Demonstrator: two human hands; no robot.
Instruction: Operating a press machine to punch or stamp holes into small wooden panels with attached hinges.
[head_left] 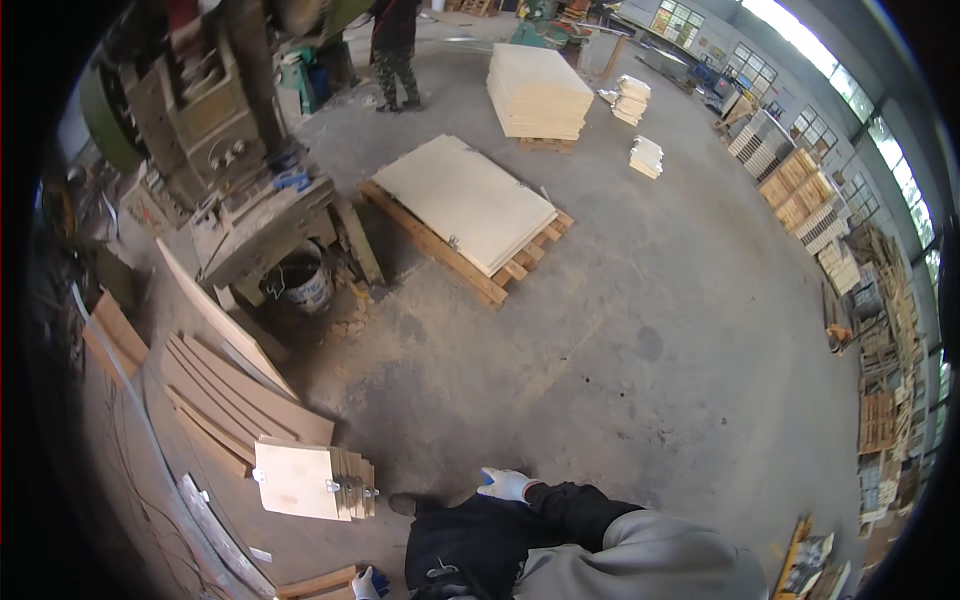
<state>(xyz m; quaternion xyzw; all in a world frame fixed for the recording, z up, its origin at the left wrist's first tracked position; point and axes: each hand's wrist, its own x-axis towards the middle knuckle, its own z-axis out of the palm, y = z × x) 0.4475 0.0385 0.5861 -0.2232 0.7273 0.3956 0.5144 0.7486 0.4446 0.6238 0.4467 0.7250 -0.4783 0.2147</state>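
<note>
My right hand (pixel 507 484), in a white glove with blue on it, rests on my dark-clothed leg, fingers stretched out and holding nothing. At the lower edge my left hand (pixel 367 584), gloved the same way, is beside the end of a wooden board (pixel 318 583). Part of that hand is cut off, and whether it grips the board is hidden. Ahead of it on the floor stands a bundle of pale thin wooden panels (pixel 296 480) with small metal pieces on their edges.
Brown boards (pixel 245 390) lie at the left, below a heavy press machine (pixel 240 180) with a bucket (pixel 304 283) under it. Pale sheets (pixel 465 195) lie on a pallet (pixel 490 290) ahead. A taller sheet stack (pixel 540 95) and another person (pixel 395 50) are farther off.
</note>
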